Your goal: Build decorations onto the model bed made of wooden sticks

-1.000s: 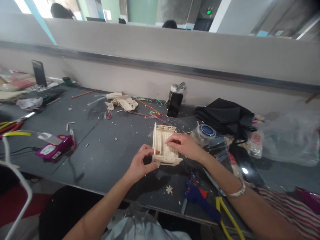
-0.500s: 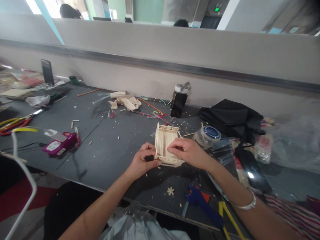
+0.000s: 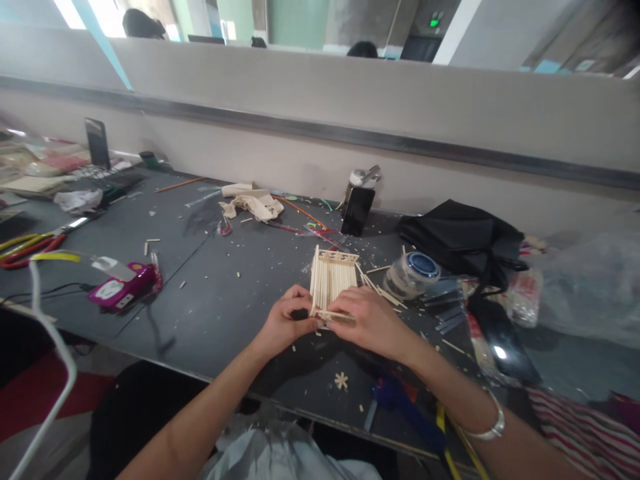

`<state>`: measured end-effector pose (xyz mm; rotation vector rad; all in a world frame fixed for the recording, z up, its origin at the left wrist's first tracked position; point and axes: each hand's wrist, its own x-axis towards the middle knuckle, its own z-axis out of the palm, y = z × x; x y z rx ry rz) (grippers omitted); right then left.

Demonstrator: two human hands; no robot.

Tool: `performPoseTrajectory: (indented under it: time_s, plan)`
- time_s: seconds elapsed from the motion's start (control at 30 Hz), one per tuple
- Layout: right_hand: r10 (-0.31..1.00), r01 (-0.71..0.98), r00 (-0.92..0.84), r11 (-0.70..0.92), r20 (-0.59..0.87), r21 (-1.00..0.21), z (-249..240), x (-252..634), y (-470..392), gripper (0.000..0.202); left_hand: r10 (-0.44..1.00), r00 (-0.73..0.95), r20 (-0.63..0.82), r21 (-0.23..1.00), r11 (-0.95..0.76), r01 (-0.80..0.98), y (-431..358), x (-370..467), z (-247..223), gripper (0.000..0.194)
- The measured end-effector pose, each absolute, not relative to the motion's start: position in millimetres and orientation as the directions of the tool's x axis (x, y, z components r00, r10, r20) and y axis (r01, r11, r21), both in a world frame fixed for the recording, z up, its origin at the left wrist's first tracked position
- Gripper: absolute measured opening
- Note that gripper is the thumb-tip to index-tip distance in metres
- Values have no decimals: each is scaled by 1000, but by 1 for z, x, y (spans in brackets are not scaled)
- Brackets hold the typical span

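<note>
A small model built of pale wooden sticks [image 3: 334,277] rests on the dark table, with a raised rail along its far end and another along its near end. My left hand [image 3: 289,315] is closed on the model's near left corner, thumb in front and fingers behind. My right hand [image 3: 369,319] grips the near rail, its thumb on the front and its fingers over the top, covering the near right corner. On the table below them lies a small star-shaped piece of sticks [image 3: 341,381]. A blue glue gun [image 3: 407,413] lies partly under my right forearm.
Loose sticks [image 3: 385,293] lie beside a clear jar with a blue lid [image 3: 417,272]. Behind stand a phone [image 3: 358,211] and crumpled cloth [image 3: 255,203]. A black bag [image 3: 460,233] is at right; a purple power strip [image 3: 123,288] and scissors [image 3: 40,247] are at left.
My right hand has moved down and toward me, from over the middle of the model to its near rail, and now grips there. My left hand has kept its hold on the corner.
</note>
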<state>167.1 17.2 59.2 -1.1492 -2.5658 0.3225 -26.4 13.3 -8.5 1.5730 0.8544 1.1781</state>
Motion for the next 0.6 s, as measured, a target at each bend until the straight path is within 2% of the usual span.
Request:
performPoseTrajectory:
  time_s: [0.6]
  plan:
    - [739, 677, -639, 671, 211, -301, 53, 164, 21, 13, 908, 308, 283, 952, -304, 22, 16, -27, -6, 12]
